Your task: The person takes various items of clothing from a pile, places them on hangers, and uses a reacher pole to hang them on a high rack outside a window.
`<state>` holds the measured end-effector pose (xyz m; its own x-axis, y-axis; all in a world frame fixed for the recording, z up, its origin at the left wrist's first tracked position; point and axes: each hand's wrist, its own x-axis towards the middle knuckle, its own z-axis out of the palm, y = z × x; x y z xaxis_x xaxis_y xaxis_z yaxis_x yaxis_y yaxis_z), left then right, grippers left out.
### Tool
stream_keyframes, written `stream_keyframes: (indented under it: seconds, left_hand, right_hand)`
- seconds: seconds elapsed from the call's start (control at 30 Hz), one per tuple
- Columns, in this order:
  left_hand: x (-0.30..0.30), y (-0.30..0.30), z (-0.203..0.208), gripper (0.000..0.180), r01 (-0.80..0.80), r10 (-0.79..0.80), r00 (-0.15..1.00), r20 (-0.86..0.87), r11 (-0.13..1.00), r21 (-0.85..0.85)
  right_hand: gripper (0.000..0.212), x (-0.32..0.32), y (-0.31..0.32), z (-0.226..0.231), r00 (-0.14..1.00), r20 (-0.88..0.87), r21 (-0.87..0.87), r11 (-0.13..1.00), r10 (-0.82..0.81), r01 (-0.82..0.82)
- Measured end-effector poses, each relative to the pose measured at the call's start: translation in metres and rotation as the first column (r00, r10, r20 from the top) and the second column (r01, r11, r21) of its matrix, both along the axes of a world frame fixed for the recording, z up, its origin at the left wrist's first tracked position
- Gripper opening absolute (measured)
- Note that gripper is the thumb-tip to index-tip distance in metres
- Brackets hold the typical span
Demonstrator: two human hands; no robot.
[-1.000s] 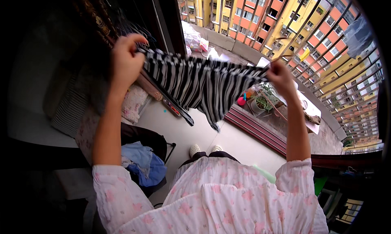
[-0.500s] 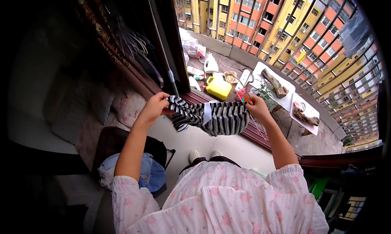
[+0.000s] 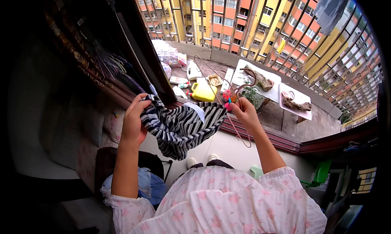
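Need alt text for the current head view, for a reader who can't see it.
The left hand and right hand hold a black-and-white striped garment, its opening spread, with a wire hanger at the right hand. Beyond is a barred balcony with a yellow jug; blue clothes lie at lower left.

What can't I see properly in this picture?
All in the head view:
Black-and-white striped cloth garment: its full shape is hidden by its own folds.
Thin brown wire hanger: partly covered by the right hand.
Crumpled blue cloth: partly behind the left forearm.
Dark-trousered legs: mostly hidden by the white, pink-flowered shirt.
Cloudy white plastic bag: contents blurred by the plastic.
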<state>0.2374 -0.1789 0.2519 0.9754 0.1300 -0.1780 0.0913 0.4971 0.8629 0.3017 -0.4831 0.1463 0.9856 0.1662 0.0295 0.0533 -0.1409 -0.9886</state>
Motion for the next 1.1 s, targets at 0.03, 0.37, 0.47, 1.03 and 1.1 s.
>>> stream_keyframes:
  seconds: [0.03, 0.37, 0.47, 1.03, 1.1]
  left_hand:
    - [0.0, -0.002, 0.001, 0.018, 0.006, -0.006, 1.0, 0.001, 1.0, 0.005]
    - [-0.007, -0.014, 0.003, 0.016, 0.07, -0.07, 0.998, -0.002, 0.995, 0.077]
    - [-0.006, -0.019, 0.005, 0.015, 0.077, -0.078, 0.997, 0.003, 0.994, 0.071]
    - [0.026, -0.062, 0.03, 0.009, -0.052, 0.05, 0.999, 0.021, 0.987, 0.15]
    - [0.03, -0.067, 0.035, 0.009, -0.08, 0.074, 0.996, 0.051, 0.988, 0.133]
  right_hand:
    - [0.032, 0.001, -0.001, -0.001, 1.0, 0.018, -0.007, 1.0, -0.01, 0.01]
    - [0.037, 0.012, 0.011, 0.044, 0.95, 0.269, -0.239, 0.944, -0.159, 0.226]
    - [0.04, 0.024, 0.01, 0.049, 0.933, 0.267, -0.299, 0.899, -0.243, 0.32]
    - [0.023, -0.063, 0.05, 0.141, 0.852, 0.412, 0.797, 0.58, -0.324, -0.165]
    - [0.022, -0.063, 0.046, 0.136, 0.836, 0.453, 0.756, 0.63, -0.308, -0.178]
